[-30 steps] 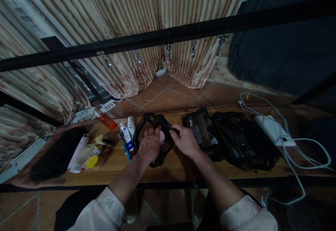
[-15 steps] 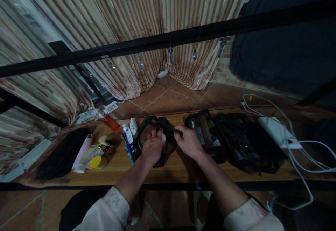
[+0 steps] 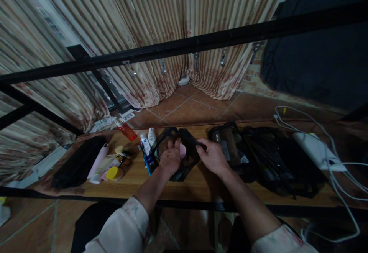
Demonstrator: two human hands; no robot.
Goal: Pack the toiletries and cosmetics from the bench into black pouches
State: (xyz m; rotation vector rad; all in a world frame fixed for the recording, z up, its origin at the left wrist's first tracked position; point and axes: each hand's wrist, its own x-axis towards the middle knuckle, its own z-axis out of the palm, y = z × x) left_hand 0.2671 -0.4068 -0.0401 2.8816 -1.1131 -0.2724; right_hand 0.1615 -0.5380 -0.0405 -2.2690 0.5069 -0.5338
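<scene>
A black mesh pouch lies with its top gaping on the wooden bench. My left hand reaches into it, fingers stretched out and pointing down inside; the fingertips are partly in shadow. Beside those fingers, within the pouch, shows a round pink item whose kind I cannot make out. On the pouch's right edge my right hand is closed, thumb and fingers pinching the dark rim. Just left of the pouch are two white tubes and a blue toothbrush.
Left on the wooden bench are a yellow-lidded jar, a pink tube, a black case and a red bottle. Filled black mesh bags and white cables lie right. A black rail crosses beyond.
The view has shifted, so the bench things sit slightly further right or lower. More of the pink item shows beside my left hand. My right hand keeps its pinch on the pouch rim.
</scene>
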